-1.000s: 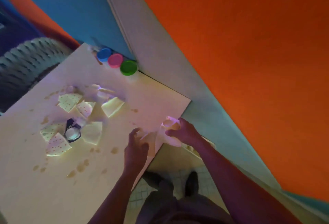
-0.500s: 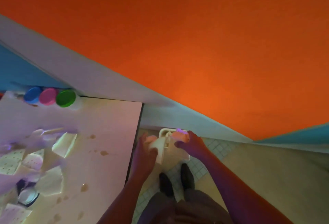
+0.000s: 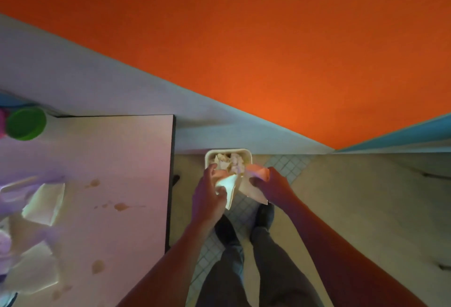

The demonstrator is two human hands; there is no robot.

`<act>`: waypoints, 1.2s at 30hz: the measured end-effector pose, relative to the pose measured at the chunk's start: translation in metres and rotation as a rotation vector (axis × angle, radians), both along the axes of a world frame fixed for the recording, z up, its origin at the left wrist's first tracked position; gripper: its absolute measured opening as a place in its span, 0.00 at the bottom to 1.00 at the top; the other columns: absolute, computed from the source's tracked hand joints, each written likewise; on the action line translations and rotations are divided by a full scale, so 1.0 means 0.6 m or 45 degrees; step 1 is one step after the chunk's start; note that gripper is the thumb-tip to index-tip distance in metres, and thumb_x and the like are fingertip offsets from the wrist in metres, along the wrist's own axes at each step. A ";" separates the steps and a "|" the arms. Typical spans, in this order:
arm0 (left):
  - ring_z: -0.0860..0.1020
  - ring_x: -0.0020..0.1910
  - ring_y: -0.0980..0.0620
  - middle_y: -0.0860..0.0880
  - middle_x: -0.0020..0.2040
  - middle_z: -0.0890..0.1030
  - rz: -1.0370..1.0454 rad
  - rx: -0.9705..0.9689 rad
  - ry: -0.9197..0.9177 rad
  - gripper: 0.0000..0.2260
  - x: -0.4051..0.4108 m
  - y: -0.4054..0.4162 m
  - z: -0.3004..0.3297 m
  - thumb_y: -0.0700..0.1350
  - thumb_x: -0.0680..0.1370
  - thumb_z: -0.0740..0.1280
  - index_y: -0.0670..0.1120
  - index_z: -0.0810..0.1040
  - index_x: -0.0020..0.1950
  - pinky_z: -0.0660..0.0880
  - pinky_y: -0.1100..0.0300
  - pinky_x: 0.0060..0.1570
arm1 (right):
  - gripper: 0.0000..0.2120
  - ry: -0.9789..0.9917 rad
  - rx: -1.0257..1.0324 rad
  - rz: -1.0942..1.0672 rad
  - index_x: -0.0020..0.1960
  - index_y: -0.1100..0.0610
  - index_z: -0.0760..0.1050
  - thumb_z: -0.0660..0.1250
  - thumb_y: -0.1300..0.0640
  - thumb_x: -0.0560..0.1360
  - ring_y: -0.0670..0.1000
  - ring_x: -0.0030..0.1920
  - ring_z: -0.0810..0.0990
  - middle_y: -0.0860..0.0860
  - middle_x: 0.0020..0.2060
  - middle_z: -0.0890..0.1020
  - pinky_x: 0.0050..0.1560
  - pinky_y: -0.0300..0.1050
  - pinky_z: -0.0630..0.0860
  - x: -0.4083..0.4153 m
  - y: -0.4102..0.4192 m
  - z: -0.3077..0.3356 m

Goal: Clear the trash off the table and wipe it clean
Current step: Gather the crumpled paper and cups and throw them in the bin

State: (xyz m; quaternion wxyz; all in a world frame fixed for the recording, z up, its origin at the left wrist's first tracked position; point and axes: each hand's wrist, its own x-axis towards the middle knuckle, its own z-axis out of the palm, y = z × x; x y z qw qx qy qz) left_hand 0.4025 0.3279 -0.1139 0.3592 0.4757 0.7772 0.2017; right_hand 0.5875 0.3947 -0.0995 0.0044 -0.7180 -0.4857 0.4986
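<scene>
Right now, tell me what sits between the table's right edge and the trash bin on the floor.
Nothing: the head view shows bare beige floor between the table edge and the trash bin. The left hand hangs above that gap.

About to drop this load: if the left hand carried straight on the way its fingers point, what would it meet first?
Probably the bin on the floor. The left hand, gripping a paper scrap, points at its near rim and the paper already inside. Height above the bin is unclear from this view.

Likely a playroom or classroom: bold orange wall (image 3: 244,38), blue wall panel (image 3: 402,133), green-lidded dough tub (image 3: 25,123) on a stained white desk (image 3: 109,160).
</scene>
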 end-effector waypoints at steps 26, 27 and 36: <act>0.77 0.64 0.42 0.46 0.67 0.78 0.182 -0.137 0.133 0.25 -0.018 0.168 -0.615 0.37 0.78 0.64 0.50 0.66 0.74 0.74 0.52 0.59 | 0.29 0.033 -0.049 -0.059 0.75 0.59 0.59 0.63 0.54 0.78 0.65 0.65 0.73 0.60 0.67 0.68 0.64 0.58 0.72 -0.080 0.135 -0.609; 0.77 0.64 0.43 0.46 0.67 0.78 0.181 -0.142 0.142 0.25 -0.020 0.175 -0.637 0.37 0.78 0.64 0.50 0.66 0.74 0.73 0.53 0.59 | 0.29 0.060 -0.049 -0.048 0.75 0.60 0.59 0.63 0.55 0.77 0.65 0.64 0.74 0.60 0.67 0.70 0.63 0.59 0.74 -0.084 0.143 -0.631; 0.74 0.60 0.51 0.51 0.62 0.75 -0.084 -0.407 0.116 0.25 -0.036 0.232 -0.813 0.46 0.82 0.65 0.51 0.60 0.77 0.71 0.53 0.62 | 0.32 0.037 -0.122 0.038 0.78 0.61 0.52 0.63 0.60 0.78 0.64 0.68 0.73 0.62 0.68 0.73 0.64 0.56 0.72 -0.106 0.163 -0.808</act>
